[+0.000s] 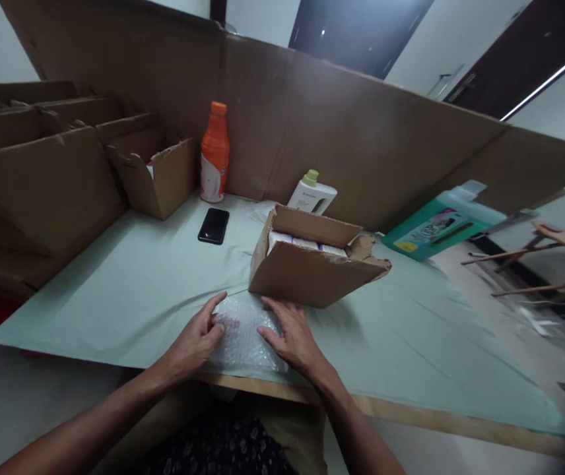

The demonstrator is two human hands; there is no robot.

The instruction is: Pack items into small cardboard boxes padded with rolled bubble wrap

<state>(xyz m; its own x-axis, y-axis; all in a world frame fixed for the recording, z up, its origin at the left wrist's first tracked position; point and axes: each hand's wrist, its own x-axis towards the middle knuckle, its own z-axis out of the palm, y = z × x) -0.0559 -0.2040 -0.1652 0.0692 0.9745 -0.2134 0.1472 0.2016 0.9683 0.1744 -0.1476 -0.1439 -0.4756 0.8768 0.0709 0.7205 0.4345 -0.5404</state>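
**Both hands flat on a bubble-wrap piece at the near table edge**

The cardboard screen (362, 138) stands along the far side of the table (129, 290), whose pale green covering runs to the near wooden edge. At left, a stack of folded cartons (30, 178) and one small empty box (156, 175). At centre, an open carton (307, 267) holds white packets (305, 243) in a row; its near wall faces the person. A teal jug (438, 227) lies on its side at right; an orange bottle (214, 153) and a white bottle (312, 192) stand by the screen, and a black phone (214, 225) lies flat between the orange bottle and the carton.

The bubble wrap (243, 336) lies just in front of the open carton — between it and the table's near edge — with its long axis running roughly from the person toward the carton. The left hand (196, 340) rests on its left border, fingers spread and laid flat, thumb near the far corner. The right hand (290, 333) presses its right border in the same open, flat pose, fingertips close to the carton's base. Neither hand closes around anything. Whether the wrap covers an object is unclear — the sheet is blurred. Both hands sit about equally near; the right is closer to the carton.
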